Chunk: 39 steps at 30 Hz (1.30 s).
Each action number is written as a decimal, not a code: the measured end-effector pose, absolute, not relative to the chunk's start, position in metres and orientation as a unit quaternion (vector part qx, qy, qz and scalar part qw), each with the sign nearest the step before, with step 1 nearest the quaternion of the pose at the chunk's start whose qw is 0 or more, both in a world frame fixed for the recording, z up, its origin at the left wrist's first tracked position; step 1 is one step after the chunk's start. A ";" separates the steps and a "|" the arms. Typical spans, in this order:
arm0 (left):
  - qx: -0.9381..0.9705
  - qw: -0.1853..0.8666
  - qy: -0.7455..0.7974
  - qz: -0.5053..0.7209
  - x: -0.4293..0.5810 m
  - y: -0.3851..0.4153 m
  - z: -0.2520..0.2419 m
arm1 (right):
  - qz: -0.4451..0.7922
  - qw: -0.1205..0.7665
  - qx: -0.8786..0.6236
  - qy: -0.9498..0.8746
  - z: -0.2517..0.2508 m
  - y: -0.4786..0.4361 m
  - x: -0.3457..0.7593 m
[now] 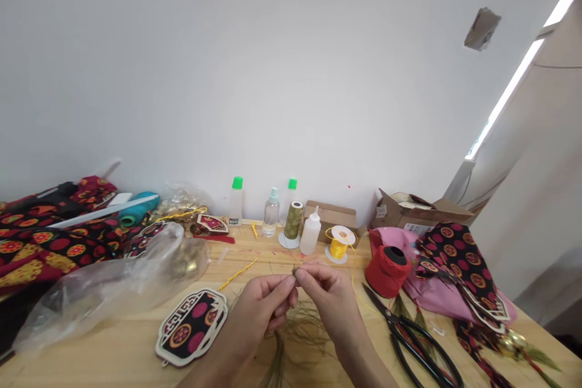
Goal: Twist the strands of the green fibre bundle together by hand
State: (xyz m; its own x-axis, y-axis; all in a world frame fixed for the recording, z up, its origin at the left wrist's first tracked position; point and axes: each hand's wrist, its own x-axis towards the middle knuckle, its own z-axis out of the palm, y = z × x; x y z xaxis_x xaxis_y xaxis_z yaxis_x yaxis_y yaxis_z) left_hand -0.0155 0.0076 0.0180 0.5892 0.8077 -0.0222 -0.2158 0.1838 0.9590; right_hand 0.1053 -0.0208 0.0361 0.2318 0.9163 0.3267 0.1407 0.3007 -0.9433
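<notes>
My left hand (267,300) and my right hand (328,292) meet over the middle of the table, thumbs and forefingers pinched together. Between the fingertips is the small knotted top of an olive thread bundle (276,356), whose loose strands hang and spread below both hands. The fingers partly hide the knot. Left of my left hand lies a flat ornament (193,327) with a pale cut-out frame, dark patterned cloth and a yellow cord (238,273). Large black-handled scissors (407,330) lie open to the right of my right hand.
Behind the hands stand an olive thread spool (294,220), a white squeeze bottle (310,234), a spray bottle (271,217) and a yellow cord spool (338,247). A red thread cone (388,271) is at right, near an open carton (416,212). Plastic bags (104,291) and patterned cloth (59,236) cover the left.
</notes>
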 end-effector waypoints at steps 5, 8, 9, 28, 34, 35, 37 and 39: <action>0.528 0.706 0.290 0.373 -0.016 0.008 0.016 | 0.361 0.605 -0.491 -0.513 0.033 -0.022 0.105; 0.540 0.689 0.302 0.378 -0.016 0.009 0.017 | 0.369 0.605 -0.485 -0.512 0.032 -0.022 0.105; 0.544 0.684 0.305 0.379 -0.016 0.010 0.017 | 0.370 0.611 -0.482 -0.507 0.031 -0.021 0.106; 0.549 0.668 0.329 0.380 -0.016 0.010 0.018 | 0.327 0.608 -0.508 -0.514 0.035 -0.023 0.104; 0.595 0.622 0.343 0.376 -0.018 0.010 0.017 | 0.202 0.580 -0.524 -0.590 0.041 -0.028 0.104; 0.610 0.607 0.345 0.374 -0.018 0.010 0.016 | 0.190 0.570 -0.528 -0.601 0.040 -0.028 0.104; 0.631 0.587 0.347 0.370 -0.018 0.010 0.014 | 0.177 0.558 -0.537 -0.608 0.039 -0.028 0.104; 0.642 0.575 0.351 0.365 -0.018 0.010 0.013 | 0.175 0.555 -0.547 -0.602 0.037 -0.027 0.105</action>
State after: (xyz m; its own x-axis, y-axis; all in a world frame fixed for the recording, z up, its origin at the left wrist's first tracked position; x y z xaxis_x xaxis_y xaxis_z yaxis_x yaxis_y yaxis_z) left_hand -0.0177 0.0104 0.0132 0.4864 0.8713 0.0652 0.0309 -0.0917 0.9953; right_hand 0.1048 -0.0266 0.0375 0.2149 0.8527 0.4762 0.4648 0.3395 -0.8177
